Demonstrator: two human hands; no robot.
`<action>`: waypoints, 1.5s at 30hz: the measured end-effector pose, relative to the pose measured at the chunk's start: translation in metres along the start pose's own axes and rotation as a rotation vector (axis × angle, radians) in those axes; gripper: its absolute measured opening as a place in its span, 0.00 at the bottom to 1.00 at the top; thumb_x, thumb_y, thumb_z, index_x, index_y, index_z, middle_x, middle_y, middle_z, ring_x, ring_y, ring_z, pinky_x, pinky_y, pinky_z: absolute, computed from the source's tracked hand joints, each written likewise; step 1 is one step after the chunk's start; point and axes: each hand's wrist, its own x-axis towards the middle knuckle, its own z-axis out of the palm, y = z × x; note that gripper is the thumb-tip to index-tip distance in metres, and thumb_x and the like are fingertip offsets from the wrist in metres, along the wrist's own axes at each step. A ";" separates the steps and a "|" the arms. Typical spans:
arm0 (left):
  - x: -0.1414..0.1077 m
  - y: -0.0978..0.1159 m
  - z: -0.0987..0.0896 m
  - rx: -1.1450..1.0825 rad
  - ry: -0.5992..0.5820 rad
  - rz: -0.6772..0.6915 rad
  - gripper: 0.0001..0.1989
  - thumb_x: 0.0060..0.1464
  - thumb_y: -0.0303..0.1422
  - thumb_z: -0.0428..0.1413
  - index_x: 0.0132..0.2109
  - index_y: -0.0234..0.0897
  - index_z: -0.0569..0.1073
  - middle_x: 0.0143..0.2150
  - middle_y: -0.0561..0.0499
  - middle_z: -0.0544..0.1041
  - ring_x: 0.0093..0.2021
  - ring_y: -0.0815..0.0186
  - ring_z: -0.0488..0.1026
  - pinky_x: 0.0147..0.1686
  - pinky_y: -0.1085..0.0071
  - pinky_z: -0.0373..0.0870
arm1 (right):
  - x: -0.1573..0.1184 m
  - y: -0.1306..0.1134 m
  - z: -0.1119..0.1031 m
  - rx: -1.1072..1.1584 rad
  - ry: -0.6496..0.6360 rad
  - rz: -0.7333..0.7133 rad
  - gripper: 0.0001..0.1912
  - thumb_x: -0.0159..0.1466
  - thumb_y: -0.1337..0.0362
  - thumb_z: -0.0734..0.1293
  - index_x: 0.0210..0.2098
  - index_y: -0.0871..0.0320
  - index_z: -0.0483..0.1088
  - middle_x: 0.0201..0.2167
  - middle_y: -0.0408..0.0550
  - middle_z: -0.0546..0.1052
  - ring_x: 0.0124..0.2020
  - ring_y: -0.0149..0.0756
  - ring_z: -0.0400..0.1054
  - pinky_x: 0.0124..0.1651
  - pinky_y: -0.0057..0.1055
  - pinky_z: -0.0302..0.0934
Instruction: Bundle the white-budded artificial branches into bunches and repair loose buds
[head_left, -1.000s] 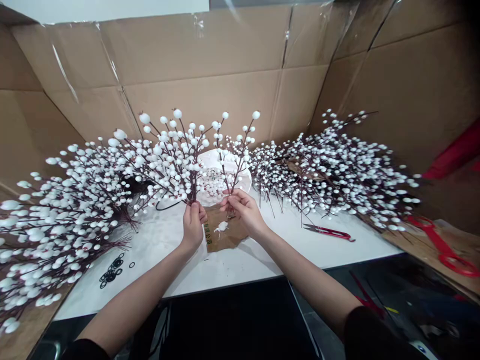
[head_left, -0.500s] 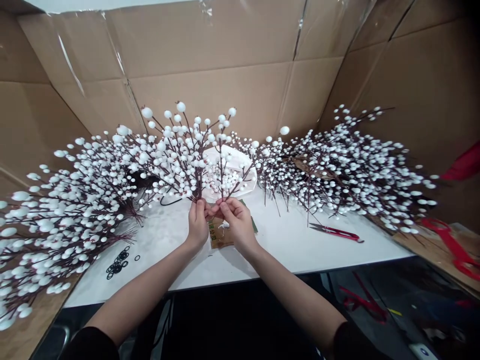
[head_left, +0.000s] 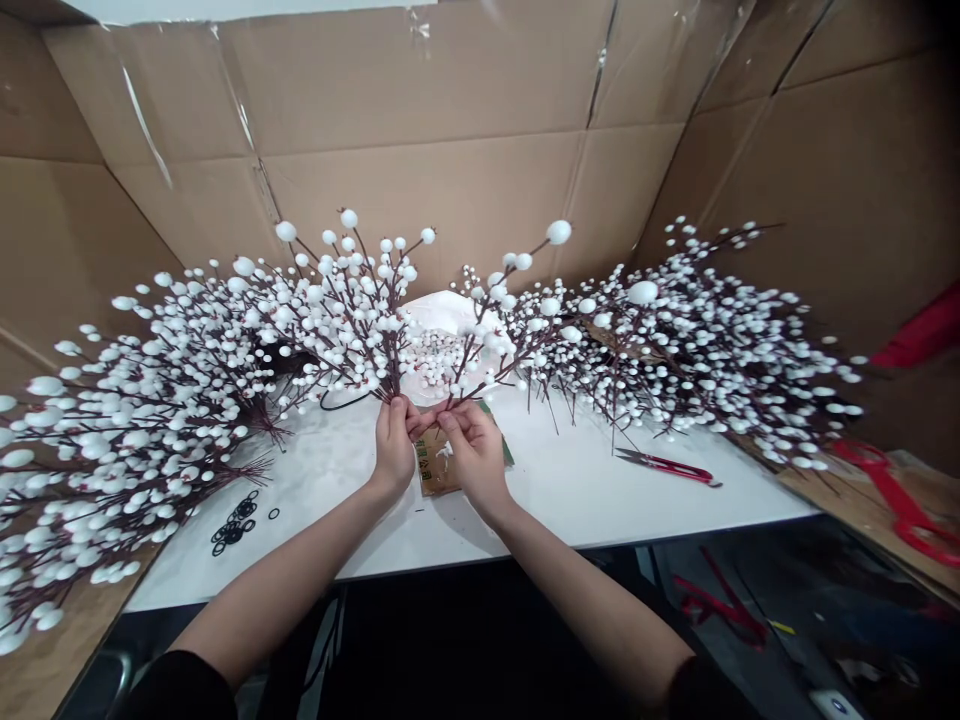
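My left hand point(head_left: 395, 445) is closed around the lower stems of a bunch of white berry branches point(head_left: 367, 320), which fans upward above it. Close beside it, my right hand point(head_left: 476, 450) pinches the stem end of a white berry spray point(head_left: 487, 330) that leans to the right. The fingertips of both hands meet or nearly meet over the white table. Beneath them lies a piece of brown cardboard point(head_left: 439, 478) with printed characters. Behind the stems stands a white bowl-like container point(head_left: 450, 312) with small white berries in it.
Piles of berry branches lie at left point(head_left: 172, 380) and right point(head_left: 697, 340). Black rubber rings point(head_left: 234, 525) sit at front left. Red thread snips point(head_left: 667, 467) rest at right, with red scissors point(head_left: 900, 500) beyond the table's right edge. Cardboard walls point(head_left: 420, 90) enclose the back and sides.
The spray in my right hand has tilted from nearly upright to a rightward lean, parting from the left bunch. My left hand keeps its grip almost unmoved.
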 end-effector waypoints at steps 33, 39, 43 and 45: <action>-0.008 -0.009 -0.003 0.079 -0.093 -0.025 0.07 0.53 0.32 0.52 0.31 0.34 0.73 0.27 0.52 0.70 0.26 0.70 0.64 0.23 0.75 0.59 | 0.007 0.007 0.013 -0.312 0.167 -0.051 0.15 0.57 0.60 0.68 0.19 0.54 0.60 0.22 0.41 0.66 0.26 0.34 0.63 0.31 0.30 0.58; -0.008 -0.012 -0.005 0.081 -0.118 -0.087 0.12 0.54 0.37 0.51 0.29 0.35 0.72 0.22 0.53 0.67 0.23 0.70 0.61 0.21 0.75 0.56 | 0.008 0.004 0.010 -0.395 0.153 -0.057 0.14 0.55 0.62 0.67 0.19 0.54 0.59 0.24 0.40 0.67 0.27 0.33 0.62 0.31 0.30 0.55; -0.008 -0.009 -0.005 0.065 -0.133 -0.131 0.08 0.50 0.36 0.56 0.31 0.36 0.72 0.25 0.52 0.71 0.25 0.68 0.66 0.23 0.74 0.61 | 0.007 -0.004 0.010 -0.483 0.148 -0.079 0.07 0.54 0.68 0.66 0.21 0.54 0.64 0.24 0.40 0.71 0.31 0.36 0.63 0.35 0.31 0.55; -0.009 -0.008 -0.003 0.052 -0.136 -0.173 0.11 0.52 0.39 0.54 0.31 0.35 0.72 0.27 0.50 0.73 0.27 0.65 0.70 0.24 0.72 0.64 | 0.008 -0.007 0.010 -0.523 0.132 -0.086 0.06 0.53 0.68 0.67 0.22 0.53 0.67 0.24 0.40 0.73 0.33 0.38 0.63 0.38 0.33 0.54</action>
